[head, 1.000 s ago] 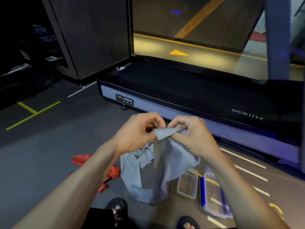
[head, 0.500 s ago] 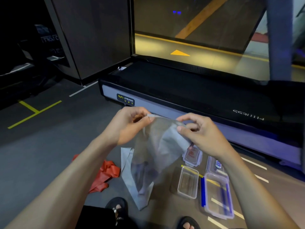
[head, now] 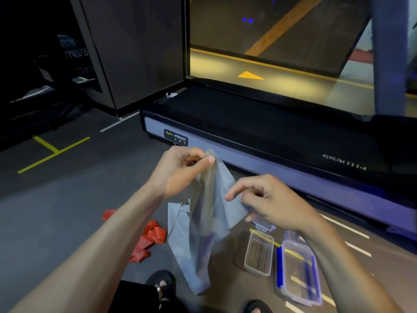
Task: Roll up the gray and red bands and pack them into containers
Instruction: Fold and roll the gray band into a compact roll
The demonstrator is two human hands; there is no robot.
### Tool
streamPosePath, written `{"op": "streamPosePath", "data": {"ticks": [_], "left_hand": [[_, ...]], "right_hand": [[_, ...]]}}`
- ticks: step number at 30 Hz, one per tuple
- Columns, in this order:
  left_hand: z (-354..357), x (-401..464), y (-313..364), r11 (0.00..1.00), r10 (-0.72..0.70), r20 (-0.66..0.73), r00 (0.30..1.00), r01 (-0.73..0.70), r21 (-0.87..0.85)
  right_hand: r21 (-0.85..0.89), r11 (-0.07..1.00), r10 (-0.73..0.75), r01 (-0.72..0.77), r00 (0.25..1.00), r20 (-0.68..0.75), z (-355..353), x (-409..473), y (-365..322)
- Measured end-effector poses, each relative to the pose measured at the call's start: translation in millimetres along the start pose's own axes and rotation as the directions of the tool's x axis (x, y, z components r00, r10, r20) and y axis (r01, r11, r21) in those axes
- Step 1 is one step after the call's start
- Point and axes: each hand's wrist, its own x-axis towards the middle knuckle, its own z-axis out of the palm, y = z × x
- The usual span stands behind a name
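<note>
The person's left hand (head: pixel 180 170) pinches the top corner of the gray band (head: pixel 209 222) between thumb and curled fingers, holding it up in front of the treadmill (head: pixel 270 136). The right hand (head: pixel 268 202), lower and to the right of that pinch, has its fingers curled round the band's right edge, gripping a fold of it. Between the two grips the thin, half-translucent sheet is stretched at a slant; below them it hangs loose in folds, its lowest end close to the dark floor (head: pixel 56 211) near the person's sandalled foot (head: pixel 161 283).

Down and left of the left hand's pinch, partly hidden behind the left forearm, the red band (head: pixel 149 240) lies crumpled on the floor, apart from the gray one. Below the right hand stand the containers: a small clear container (head: pixel 258 254), open and upright, and just beside it on the right a larger clear container (head: pixel 297 272) with blue clips. Directly under the right wrist a lid (head: pixel 262 224) with clips is half covered by the hand, and another lid (head: pixel 293 236) peeks out behind the larger container. Whether the hanging band touches the floor cannot be told.
</note>
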Motion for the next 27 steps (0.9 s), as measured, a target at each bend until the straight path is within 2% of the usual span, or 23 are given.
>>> {"op": "streamPosePath", "data": {"ticks": [3, 5, 9, 12, 17, 23, 27], "left_hand": [[1, 0, 2, 1.000, -0.007, -0.013, 1.000, 0.007, -0.025], [1, 0, 4, 0.999, -0.007, -0.011, 1.000, 0.006, -0.051], [1, 0, 3, 0.998, -0.026, -0.002, 1.000, 0.026, -0.053], [-1, -1, 3, 0.998, -0.036, 0.026, 0.999, 0.037, -0.055], [-1, -3, 7, 0.997, -0.057, 0.065, 0.996, 0.060, -0.048], [2, -8, 19, 0.990, -0.071, 0.165, 0.984, 0.089, -0.106], [5, -8, 24, 0.986, -0.064, 0.157, 0.986, 0.087, -0.145]], "right_hand": [[0.055, 0.995, 0.071, -0.081, 0.984, 0.164, -1, -4, 0], [-0.004, 0.998, 0.069, -0.069, 0.982, 0.176, 1, -7, -1], [-0.197, 0.980, 0.005, 0.010, 0.997, 0.074, 5, -7, 1], [-0.186, 0.983, 0.022, -0.012, 0.999, 0.050, 6, -8, -2], [-0.229, 0.972, -0.038, 0.043, 0.999, 0.023, 8, -10, -8], [-0.355, 0.930, -0.177, 0.092, 0.960, -0.216, 2, -4, -6], [-0.466, 0.883, -0.238, 0.060, 0.913, -0.333, -2, 1, 6]]}}
